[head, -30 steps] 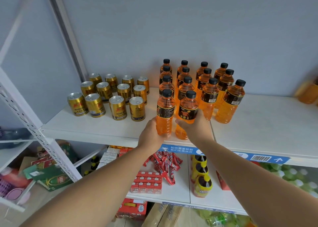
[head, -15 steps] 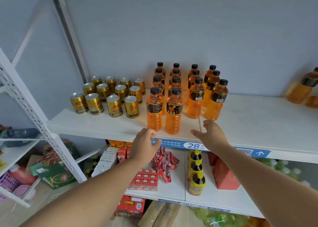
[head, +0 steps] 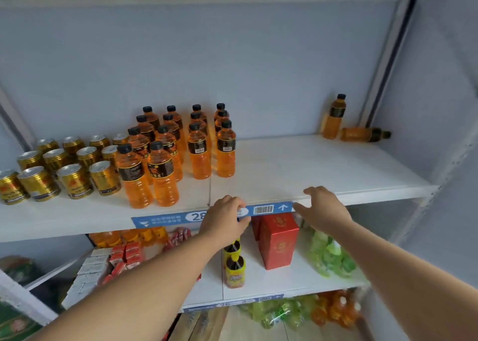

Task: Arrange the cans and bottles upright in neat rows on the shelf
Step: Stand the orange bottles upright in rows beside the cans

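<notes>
On the white shelf (head: pixel 297 170) several orange bottles (head: pixel 199 154) with black caps stand upright in rows at the centre left. Several gold cans (head: pixel 75 180) stand in rows to their left. At the far right back corner one orange bottle (head: pixel 333 117) stands upright and another bottle (head: pixel 362 134) lies on its side beside it. My left hand (head: pixel 225 219) hovers in front of the shelf's front edge, fingers loosely curled, holding nothing. My right hand (head: pixel 323 209) is spread at the shelf edge, empty.
A blue price strip (head: pixel 263 209) runs along the shelf's front edge. The lower shelf holds a red box (head: pixel 279 240), yellow-capped bottles (head: pixel 234 271), red packets (head: pixel 124 258) and green bottles (head: pixel 328 255). A grey upright (head: pixel 382 64) frames the right side.
Both hands let go of the two front bottles, pulled back and shifted right along the shelf edge. The view swung right, showing the two bottles in the far right corner.
</notes>
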A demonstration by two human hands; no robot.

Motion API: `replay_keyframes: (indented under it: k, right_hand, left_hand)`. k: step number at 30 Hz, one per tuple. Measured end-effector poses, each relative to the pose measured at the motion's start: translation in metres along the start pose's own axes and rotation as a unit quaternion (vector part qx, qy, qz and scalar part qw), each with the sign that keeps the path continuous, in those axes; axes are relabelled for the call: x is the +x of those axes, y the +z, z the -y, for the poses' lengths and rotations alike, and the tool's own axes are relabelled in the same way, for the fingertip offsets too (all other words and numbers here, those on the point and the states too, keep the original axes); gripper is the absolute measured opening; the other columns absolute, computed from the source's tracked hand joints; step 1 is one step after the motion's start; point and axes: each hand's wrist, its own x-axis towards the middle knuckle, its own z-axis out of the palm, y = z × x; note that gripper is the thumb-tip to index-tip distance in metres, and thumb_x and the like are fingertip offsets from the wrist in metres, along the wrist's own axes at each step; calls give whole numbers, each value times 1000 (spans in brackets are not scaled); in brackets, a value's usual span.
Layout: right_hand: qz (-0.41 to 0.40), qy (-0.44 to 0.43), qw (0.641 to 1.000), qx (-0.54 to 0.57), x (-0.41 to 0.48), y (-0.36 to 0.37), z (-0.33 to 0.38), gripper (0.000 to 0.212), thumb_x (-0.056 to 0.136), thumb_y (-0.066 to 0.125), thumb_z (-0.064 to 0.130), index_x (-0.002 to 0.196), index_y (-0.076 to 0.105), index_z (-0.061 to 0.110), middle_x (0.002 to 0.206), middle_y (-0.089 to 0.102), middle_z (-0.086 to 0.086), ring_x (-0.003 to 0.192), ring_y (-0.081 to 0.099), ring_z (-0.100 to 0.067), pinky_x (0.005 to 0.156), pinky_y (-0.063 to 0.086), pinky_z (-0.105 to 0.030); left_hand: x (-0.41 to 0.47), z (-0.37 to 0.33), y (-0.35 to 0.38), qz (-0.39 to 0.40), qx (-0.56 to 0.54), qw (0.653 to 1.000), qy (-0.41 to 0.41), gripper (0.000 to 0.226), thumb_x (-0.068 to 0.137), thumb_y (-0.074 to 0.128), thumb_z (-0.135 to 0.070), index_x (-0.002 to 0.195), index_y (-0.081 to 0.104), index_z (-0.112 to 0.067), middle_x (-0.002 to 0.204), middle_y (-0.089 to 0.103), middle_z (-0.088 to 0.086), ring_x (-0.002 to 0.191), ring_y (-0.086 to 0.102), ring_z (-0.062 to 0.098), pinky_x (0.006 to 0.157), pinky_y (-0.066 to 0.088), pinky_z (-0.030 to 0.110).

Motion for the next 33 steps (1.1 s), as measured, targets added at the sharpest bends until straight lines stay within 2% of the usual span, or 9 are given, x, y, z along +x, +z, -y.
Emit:
replay_keyframes:
  k: [5, 13, 19, 27, 29, 30, 31, 32, 33]
  right_hand:
    - [-20, 58, 998, -16, -11, -34, -71, 63, 88, 58, 54, 140, 53, 18, 140, 51, -3, 125, 50, -26, 94, 48, -40]
    - [-33, 117, 992, -21, 7, -56, -149, 64, 89, 54, 57, 139, 53, 17, 135, 55, -4, 123, 51, -26, 91, 49, -40]
    - [-53, 137, 989, -31, 69, -66, -186, 63, 88, 52, 60, 135, 56, 19, 125, 60, -1, 115, 56, -23, 86, 52, -38]
    - [-69, 196, 978, -1, 184, -82, -223, 63, 90, 49, 64, 135, 55, 20, 128, 62, -1, 112, 59, -25, 85, 51, -37]
    - [-68, 220, 972, 41, 209, -85, -231, 50, 92, 50, 60, 120, 62, 20, 114, 65, -1, 104, 61, -27, 76, 45, -32]
    - [-66, 232, 968, 70, 221, -85, -237, 36, 93, 51, 58, 100, 62, 23, 97, 64, 1, 95, 60, -28, 70, 41, -30]
    - [-66, 239, 963, 106, 233, -86, -243, 31, 93, 53, 56, 80, 52, 27, 81, 56, 4, 86, 56, -27, 64, 38, -29]
    - [-72, 248, 956, 138, 246, -86, -249, 35, 94, 54, 54, 73, 43, 28, 74, 48, 6, 80, 53, -25, 58, 35, -28]
    - [-82, 257, 949, 162, 259, -88, -256, 34, 94, 55, 52, 73, 43, 27, 73, 48, 5, 77, 53, -24, 54, 33, -27]
  left_hand:
    - [34, -67, 34, 13, -24, 999, 28, 29, 91, 66, -43, 113, 65, -25, 113, 61, -2, 102, 60, 21, 85, 50, 36]
    - [96, -132, 81, 52, -77, 994, 56, 35, 92, 65, -45, 121, 63, -26, 121, 59, -6, 110, 60, 15, 93, 52, 37]
    - [174, -150, 113, 66, -118, 989, 56, 35, 92, 66, -45, 121, 62, -25, 122, 59, -7, 110, 61, 13, 93, 53, 37]
    - [305, -154, 150, 102, -131, 986, 12, 45, 89, 69, -49, 125, 60, -24, 125, 59, -4, 114, 61, 16, 94, 50, 34]
    - [334, -156, 160, 112, -131, 985, -2, 49, 89, 69, -51, 128, 59, -23, 127, 58, -3, 115, 60, 16, 94, 49, 34]
    - [346, -156, 165, 118, -133, 984, -12, 51, 88, 69, -51, 129, 58, -23, 128, 58, -2, 116, 59, 17, 95, 49, 35]
    - [357, -158, 171, 123, -134, 983, -20, 54, 88, 70, -52, 131, 57, -22, 129, 59, -1, 117, 59, 18, 96, 49, 35]
    - [368, -159, 177, 126, -135, 982, -26, 56, 87, 70, -52, 132, 57, -20, 131, 59, 0, 118, 60, 18, 96, 49, 35]
    - [380, -161, 183, 129, -136, 982, -31, 58, 87, 70, -52, 133, 56, -20, 132, 59, 0, 118, 60, 19, 95, 49, 34]
